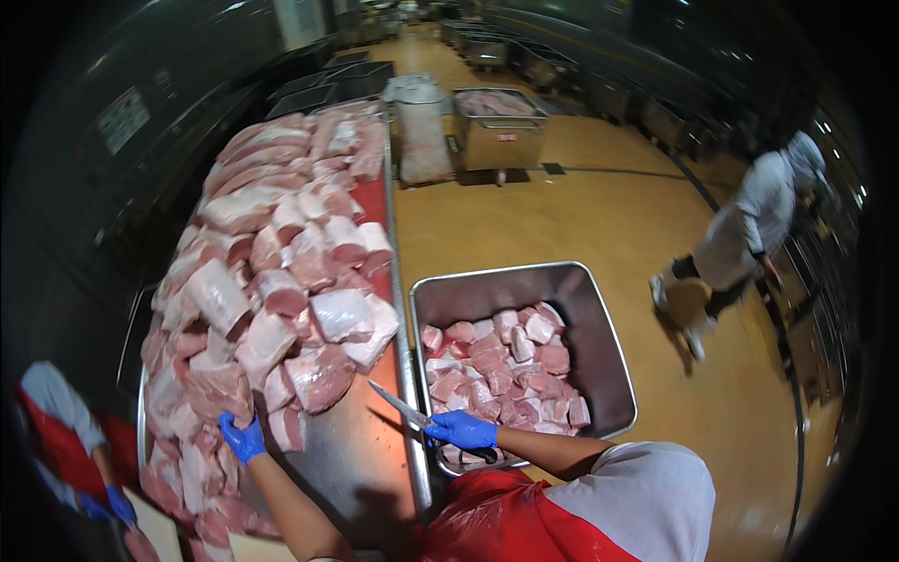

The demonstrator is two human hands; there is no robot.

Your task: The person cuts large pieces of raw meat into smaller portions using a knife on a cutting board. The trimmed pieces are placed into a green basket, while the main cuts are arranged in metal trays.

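My left hand (243, 438), in a blue glove, grips the lower edge of a chunk of raw meat (221, 390) at the near left of the pile. In my right hand (464, 430), also blue-gloved, is a knife (403, 406). Its blade points left and away over the table's metal edge, and its dark handle end shows below my palm. Many pale pink cuts of raw meat (284, 292) lie heaped on the steel table (342, 459). Beneath my right hand, smaller meat chunks (496, 365) fill the bottom of a metal bin (599, 375).
A co-worker's blue-gloved hand (121, 506) is at the near left beside a pale board (154, 525). Another person in white (749, 225) walks on the right. Beyond the bin stand a meat-filled cart (503, 140) and a tall covered container (421, 140).
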